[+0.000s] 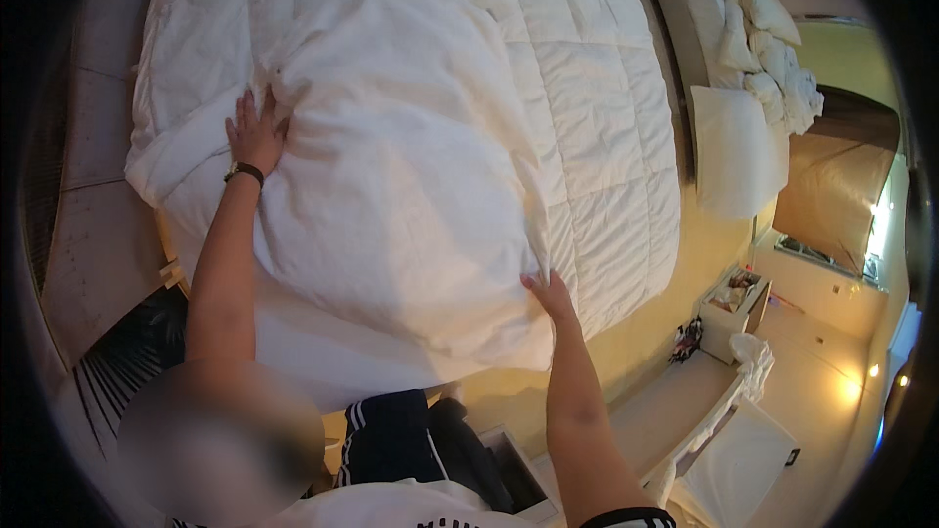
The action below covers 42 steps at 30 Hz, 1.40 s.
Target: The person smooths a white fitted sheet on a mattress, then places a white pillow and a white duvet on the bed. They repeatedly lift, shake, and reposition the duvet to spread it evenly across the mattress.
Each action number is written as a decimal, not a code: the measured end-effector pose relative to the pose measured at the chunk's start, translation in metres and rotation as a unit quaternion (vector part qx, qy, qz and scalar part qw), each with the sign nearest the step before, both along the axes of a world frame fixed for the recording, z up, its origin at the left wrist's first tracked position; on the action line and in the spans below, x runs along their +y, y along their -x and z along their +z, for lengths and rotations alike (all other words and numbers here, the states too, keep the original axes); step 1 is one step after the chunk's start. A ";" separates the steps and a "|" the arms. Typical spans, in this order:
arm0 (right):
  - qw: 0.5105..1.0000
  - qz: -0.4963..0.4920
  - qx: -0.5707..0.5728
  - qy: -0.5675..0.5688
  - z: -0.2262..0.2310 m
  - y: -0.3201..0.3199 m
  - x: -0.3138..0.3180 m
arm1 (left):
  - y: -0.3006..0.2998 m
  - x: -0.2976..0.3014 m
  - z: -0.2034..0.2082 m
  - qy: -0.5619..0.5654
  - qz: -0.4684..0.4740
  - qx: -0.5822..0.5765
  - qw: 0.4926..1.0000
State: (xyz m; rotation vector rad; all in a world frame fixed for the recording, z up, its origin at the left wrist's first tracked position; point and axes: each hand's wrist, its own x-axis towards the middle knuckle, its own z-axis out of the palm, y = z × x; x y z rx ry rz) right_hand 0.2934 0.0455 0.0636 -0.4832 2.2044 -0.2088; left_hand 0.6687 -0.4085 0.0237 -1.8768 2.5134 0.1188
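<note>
A large, puffy white duvet cover (391,166) lies bunched over the near part of the bed, on top of a quilted white comforter (611,127). At its left edge my left hand (257,134), with a dark band at the wrist, presses down with fingers spread. My right hand (550,295) is at the cover's right near edge, fingers closed on a fold of the cloth. What lies inside the cover, if anything, is hidden. Below the cover a smooth white sheet (313,347) shows along the bed's near side.
A pile of white pillows (773,39) lies on furniture right of the bed, beside a white panel-like pillow (734,152). An open drawer unit (736,293) holds small items. Near my legs stands a box-like drawer (518,474). A dark leaf-patterned item (132,352) is at left.
</note>
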 end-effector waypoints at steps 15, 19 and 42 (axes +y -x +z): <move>0.990 -0.051 -0.106 -0.075 0.071 -0.056 0.162 | 0.084 0.152 0.083 -0.195 -0.186 -0.105 0.957; 0.989 0.045 0.096 -0.100 0.039 -0.072 0.131 | 0.126 0.187 0.088 -0.201 -0.069 -0.241 0.947; 0.959 -0.010 0.017 0.284 0.088 -0.073 0.309 | 0.250 0.628 0.118 -0.247 -0.517 -0.226 0.788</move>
